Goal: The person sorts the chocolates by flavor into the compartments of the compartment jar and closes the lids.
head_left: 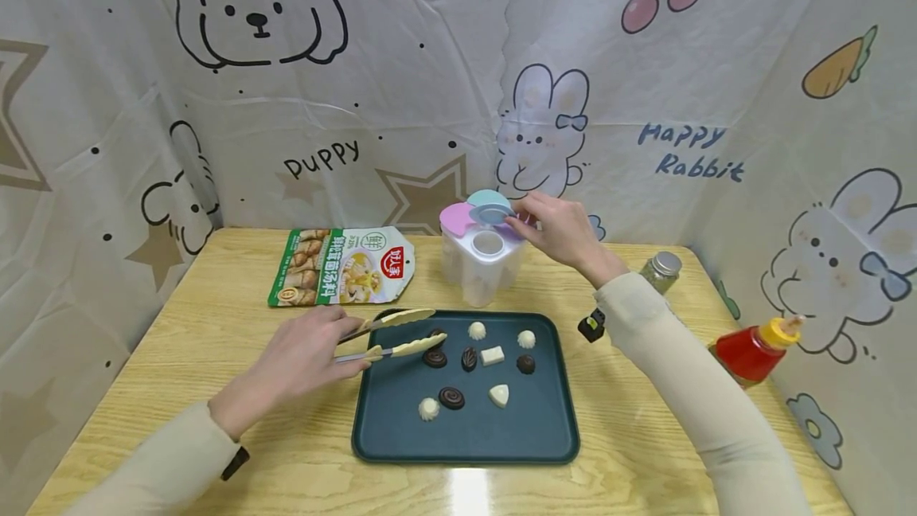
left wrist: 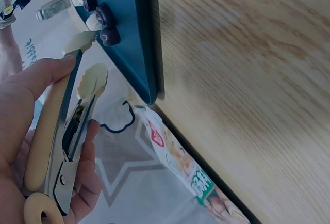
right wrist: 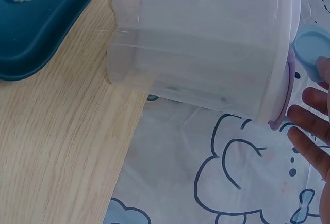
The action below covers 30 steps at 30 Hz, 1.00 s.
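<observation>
Here the left hand (head_left: 304, 357) grips a pair of cream-tipped tongs (head_left: 390, 334), fingers and thumb wrapped round the handles; the two scalloped tips stand apart over the far-left part of the dark teal tray (head_left: 544, 436), just beside a dark chocolate (head_left: 435, 357). In the left wrist view the tongs (left wrist: 62, 136) lie along the palm, tips parted and holding nothing. On the tray lie small white and dark sweets, among them a white square piece (head_left: 492, 355) and a round dark swirl (head_left: 451, 397), spread from the middle towards the near side.

Beyond the tray's far edge stands a clear plastic container (head_left: 478, 261) with pastel flip lids. The right hand (head_left: 562, 231) reaches it from the right, fingertips at the raised blue lid (head_left: 489, 208), leaving a round opening uncovered below. In the right wrist view the fingers (right wrist: 314, 131) are fairly straight beside the lid (right wrist: 311, 46); whether they pinch it cannot be told.

To the far left of the container lies a printed food packet (head_left: 344, 265). On the right side of the wooden table (head_left: 215, 293) stand a small glass jar (head_left: 661, 271) and a red squeeze bottle (head_left: 755, 349).
</observation>
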Each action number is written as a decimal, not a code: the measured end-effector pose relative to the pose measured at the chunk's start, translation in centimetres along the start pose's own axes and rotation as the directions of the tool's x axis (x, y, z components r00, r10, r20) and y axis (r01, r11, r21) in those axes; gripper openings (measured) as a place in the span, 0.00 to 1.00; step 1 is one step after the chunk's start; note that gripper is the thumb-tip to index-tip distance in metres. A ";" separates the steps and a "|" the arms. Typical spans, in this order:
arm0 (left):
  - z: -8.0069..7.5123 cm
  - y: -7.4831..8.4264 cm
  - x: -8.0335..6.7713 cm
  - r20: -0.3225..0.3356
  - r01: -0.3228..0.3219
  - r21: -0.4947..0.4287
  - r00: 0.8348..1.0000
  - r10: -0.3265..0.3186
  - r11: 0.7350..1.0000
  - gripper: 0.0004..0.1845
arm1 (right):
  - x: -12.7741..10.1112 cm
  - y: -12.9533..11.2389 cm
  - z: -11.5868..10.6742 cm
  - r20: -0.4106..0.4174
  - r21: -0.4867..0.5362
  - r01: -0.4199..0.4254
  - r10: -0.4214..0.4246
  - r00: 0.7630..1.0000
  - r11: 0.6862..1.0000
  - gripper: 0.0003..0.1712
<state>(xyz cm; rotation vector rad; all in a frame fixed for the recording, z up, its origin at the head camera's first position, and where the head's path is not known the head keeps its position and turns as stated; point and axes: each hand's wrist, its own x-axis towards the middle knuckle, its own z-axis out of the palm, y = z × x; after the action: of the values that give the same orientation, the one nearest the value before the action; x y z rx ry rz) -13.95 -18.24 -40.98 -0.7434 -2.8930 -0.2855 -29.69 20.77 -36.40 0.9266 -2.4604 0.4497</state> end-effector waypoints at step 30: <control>0.5 -0.2 2.2 0.118 0.009 -0.014 0.993 -0.007 1.000 0.26 | -0.1 -0.1 0.1 0.002 -0.021 -0.002 0.002 1.000 1.000 0.08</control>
<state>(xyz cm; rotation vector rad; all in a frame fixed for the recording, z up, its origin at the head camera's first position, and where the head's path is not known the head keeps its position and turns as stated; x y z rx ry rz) -16.00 -17.34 -41.11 -0.7766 -3.0081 -0.2734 -29.63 20.69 -36.56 0.9165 -2.4631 0.4232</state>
